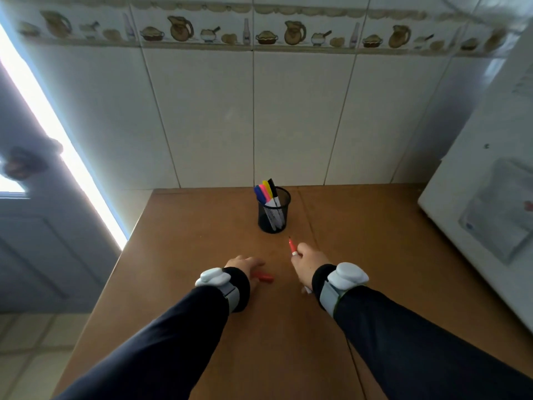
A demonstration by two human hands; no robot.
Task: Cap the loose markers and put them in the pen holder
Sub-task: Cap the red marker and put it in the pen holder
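A black mesh pen holder (273,219) stands at the back middle of the brown table (184,226); several capped markers (269,194) in blue, pink, yellow and black lean in it. My right hand (310,262) is closed around an uncapped red marker (292,246), whose tip points up toward the holder and whose white tail shows below my wrist. A red cap (264,277) lies on the table in front of the holder. My left hand (243,265) rests over the cap's left end, fingers touching or nearly touching it; whether it grips the cap is hidden.
A white appliance (490,203) stands on the table's right side. A tiled wall (259,111) rises right behind the holder. The table's left edge drops to the floor beside a grey door (43,226).
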